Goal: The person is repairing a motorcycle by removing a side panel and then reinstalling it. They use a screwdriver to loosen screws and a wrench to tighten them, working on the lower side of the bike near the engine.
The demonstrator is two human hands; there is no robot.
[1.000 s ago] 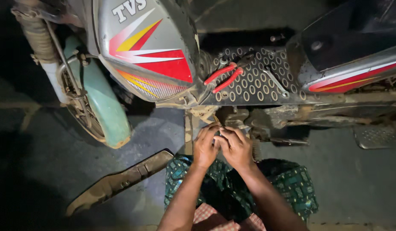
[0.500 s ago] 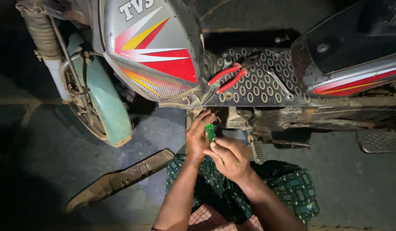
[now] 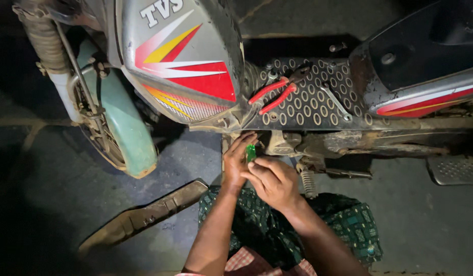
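- grip: the left hand (image 3: 237, 162) and the right hand (image 3: 271, 180) meet around a small bright green plastic-handled tool (image 3: 251, 152); the fingertips of both close on it, with only its upper end showing between them. whether it is a screwdriver handle cannot be told.
- place of the tool: held just under the edge of the perforated grey metal footboard (image 3: 308, 105) of the grey scooter with red and yellow stripes (image 3: 190, 71), near the grimy engine casing (image 3: 282, 145).
- step in hand, as judged: the tool is being set or turned against a fitting low on the frame; the fitting itself is hidden by the fingers. the next move would call for steady pressure and a firm twist without slipping.
- pose: both forearms reach forward from the lap, the left nearly straight, the right bent in from the side, wrist cocked over the left knuckles.
- surroundings: red-handled pliers (image 3: 274, 92) and a silver spanner (image 3: 334, 101) lie on the footboard; a detached dark plastic panel (image 3: 144, 217) rests on the ground beside the pale green front mudguard (image 3: 126, 125).
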